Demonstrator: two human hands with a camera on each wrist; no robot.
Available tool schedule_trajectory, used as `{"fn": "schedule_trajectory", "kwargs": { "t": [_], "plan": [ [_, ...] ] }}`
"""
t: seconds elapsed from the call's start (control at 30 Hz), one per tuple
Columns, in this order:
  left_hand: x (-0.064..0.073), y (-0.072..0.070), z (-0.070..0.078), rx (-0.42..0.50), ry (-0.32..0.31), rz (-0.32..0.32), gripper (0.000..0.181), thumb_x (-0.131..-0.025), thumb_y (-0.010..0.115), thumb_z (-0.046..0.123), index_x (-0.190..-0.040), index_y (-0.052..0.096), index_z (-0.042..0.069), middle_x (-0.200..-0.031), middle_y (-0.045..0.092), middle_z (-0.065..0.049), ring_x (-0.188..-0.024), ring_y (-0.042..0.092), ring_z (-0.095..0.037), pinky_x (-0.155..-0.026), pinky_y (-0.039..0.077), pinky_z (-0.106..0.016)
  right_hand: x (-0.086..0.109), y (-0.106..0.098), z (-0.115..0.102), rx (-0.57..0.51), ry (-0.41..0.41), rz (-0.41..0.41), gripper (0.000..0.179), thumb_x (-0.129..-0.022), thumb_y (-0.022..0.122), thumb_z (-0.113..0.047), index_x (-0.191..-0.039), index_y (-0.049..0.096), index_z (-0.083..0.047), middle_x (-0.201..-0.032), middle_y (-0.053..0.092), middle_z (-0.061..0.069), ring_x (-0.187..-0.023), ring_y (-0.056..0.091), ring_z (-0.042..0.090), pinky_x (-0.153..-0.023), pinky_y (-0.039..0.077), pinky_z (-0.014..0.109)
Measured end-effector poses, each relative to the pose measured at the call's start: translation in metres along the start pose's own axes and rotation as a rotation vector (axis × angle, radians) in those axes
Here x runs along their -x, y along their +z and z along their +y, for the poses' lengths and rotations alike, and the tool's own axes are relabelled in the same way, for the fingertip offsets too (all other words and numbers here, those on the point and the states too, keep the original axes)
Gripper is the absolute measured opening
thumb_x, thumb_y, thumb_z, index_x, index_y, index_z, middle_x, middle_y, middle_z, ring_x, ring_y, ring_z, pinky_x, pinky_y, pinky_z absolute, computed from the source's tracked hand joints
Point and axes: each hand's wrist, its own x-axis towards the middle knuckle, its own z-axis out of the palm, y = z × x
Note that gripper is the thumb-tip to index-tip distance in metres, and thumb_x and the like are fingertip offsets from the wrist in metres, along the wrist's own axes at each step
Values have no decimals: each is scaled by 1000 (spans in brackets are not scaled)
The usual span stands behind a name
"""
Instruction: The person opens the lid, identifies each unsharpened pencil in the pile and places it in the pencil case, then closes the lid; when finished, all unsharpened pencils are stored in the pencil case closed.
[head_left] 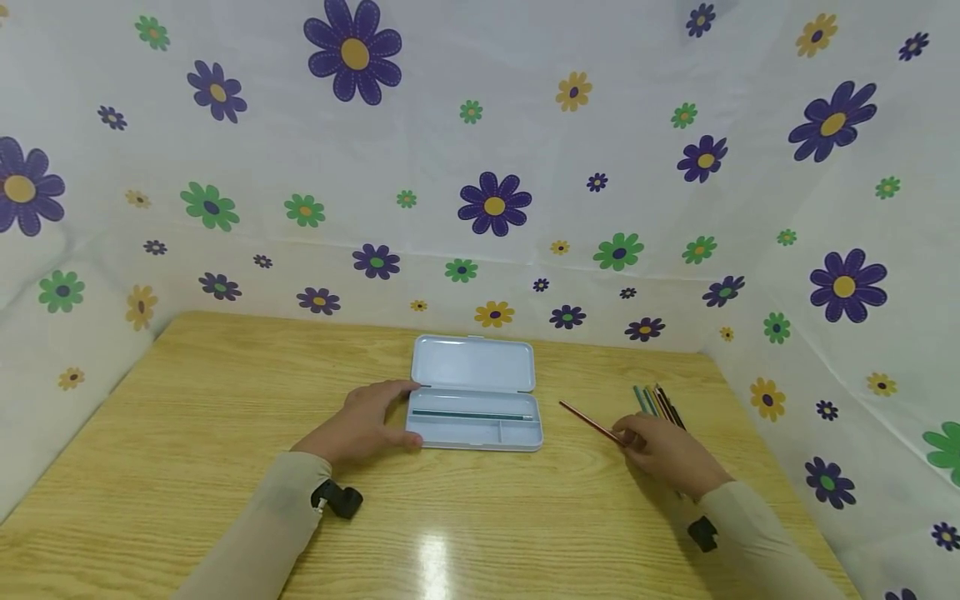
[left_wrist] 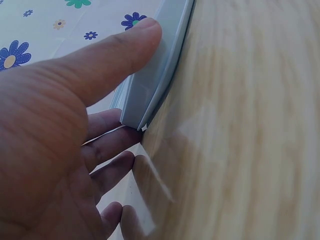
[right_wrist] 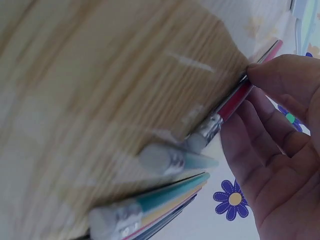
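While right hand [head_left: 667, 454] pinches slim red pencil [head_left: 588, 420], left hand [head_left: 363, 423], fingers outspread, touches smooth oblong case [head_left: 472, 365]

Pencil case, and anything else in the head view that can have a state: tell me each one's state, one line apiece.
Pencil case, open
Lid, swung back
Green pencil, lying lengthwise inside the case
Left hand, holding the case's left end
Red pencil, held, outside the case
Right hand, pinching the red pencil
Loose pencils, bunched beside the right hand

- A screened-off work spot; what kind of building, cannot be told.
- Flower-printed white sheeting [head_left: 427, 150] rises along the far, left and right edges of the wood-grain worktop [head_left: 187, 467], turning near its far corners.
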Motion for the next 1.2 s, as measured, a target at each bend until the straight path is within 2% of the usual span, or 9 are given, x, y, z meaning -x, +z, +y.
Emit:
{"fn": "schedule_trajectory", "kwargs": {
  "t": [0.2,0.37,0.53,0.7,0.9,1.2],
  "plan": [
    [0,0,1,-2,-9,-1,93,-80,84,57,-155,46,15,-161,42,-13,-151,32,-41,-124,16,-64,6,-3,4,-5,9,-20,21,-94,73,-6,-114,72,-11,-99,66,-9,-84,62,3,-74,58,27],
    [1,0,1,5,-13,-2,93,-80,84,56,-155,46,15,-161,42,-13,-151,32,-41,-124,15,-64,7,-3,6,1,-6,-31,22,-94,74,-5,-114,72,-12,-100,65,-9,-84,61,3,-73,57,28],
    [1,0,-1,6,0,1,93,-80,84,57,-154,46,15,-161,43,-12,-151,33,-41,-123,15,-63,7,-2,5,52,-60,9,23,-94,74,-3,-115,74,-13,-97,64,-10,-84,61,5,-73,58,30],
    [0,0,-1,17,0,-4,93,-80,84,57,-155,46,16,-161,43,-11,-151,33,-40,-123,15,-62,5,3,1,95,-71,68,24,-94,74,-4,-115,75,-16,-95,63,-12,-86,62,7,-74,58,34],
    [1,0,0,22,-16,-6,93,-80,85,55,-155,46,17,-161,43,-11,-151,32,-40,-124,14,-62,4,10,-3,116,-90,119,25,-94,74,-5,-115,73,-19,-94,62,-11,-86,64,9,-71,57,32],
    [1,1,0,23,-11,-4,92,-80,85,55,-155,46,16,-161,44,-10,-151,33,-39,-123,15,-62,4,10,-6,137,-71,115,22,-93,75,-6,-109,73,-20,-95,64,-13,-88,66,11,-75,58,34]
  ]
}}
